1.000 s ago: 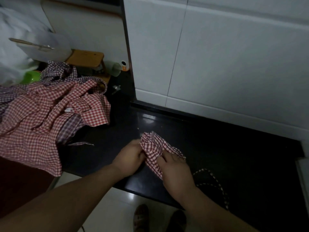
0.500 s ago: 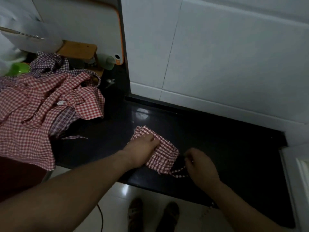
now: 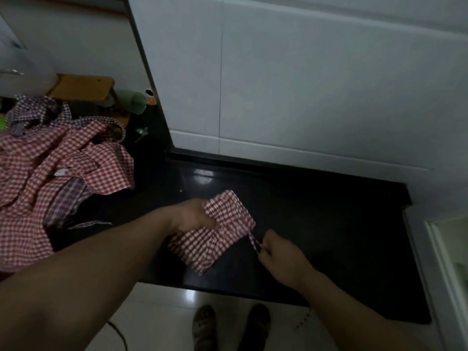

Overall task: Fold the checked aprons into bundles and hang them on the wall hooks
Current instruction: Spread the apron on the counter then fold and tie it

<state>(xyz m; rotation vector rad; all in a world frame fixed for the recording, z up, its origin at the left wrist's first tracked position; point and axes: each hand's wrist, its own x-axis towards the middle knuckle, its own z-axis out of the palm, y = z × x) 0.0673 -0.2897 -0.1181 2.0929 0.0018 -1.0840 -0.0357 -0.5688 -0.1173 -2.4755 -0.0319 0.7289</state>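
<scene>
A red-and-white checked apron, folded into a small bundle (image 3: 220, 231), lies on the black counter (image 3: 329, 224) near its front edge. My left hand (image 3: 192, 215) grips the bundle's left side, thumb tucked into the folds. To the right of the bundle, my right hand (image 3: 278, 252) pinches its checked strap (image 3: 254, 240), which runs taut from the bundle's right corner. A loose pile of red checked aprons (image 3: 50, 178) sprawls over the counter's left end, with a purple checked one (image 3: 38, 112) behind it. No wall hooks are in view.
White tiled wall (image 3: 304, 84) rises behind the counter. A wooden stool (image 3: 83, 87) and a pale green cup (image 3: 135, 102) stand at the back left. A white frame (image 3: 445, 262) borders the counter's right end. Light floor and my sandalled feet (image 3: 228, 325) are below.
My left hand has kept its hold on the bundle while it shifted slightly. My right hand left the bundle, moved right and took hold of the strap, pulling it out.
</scene>
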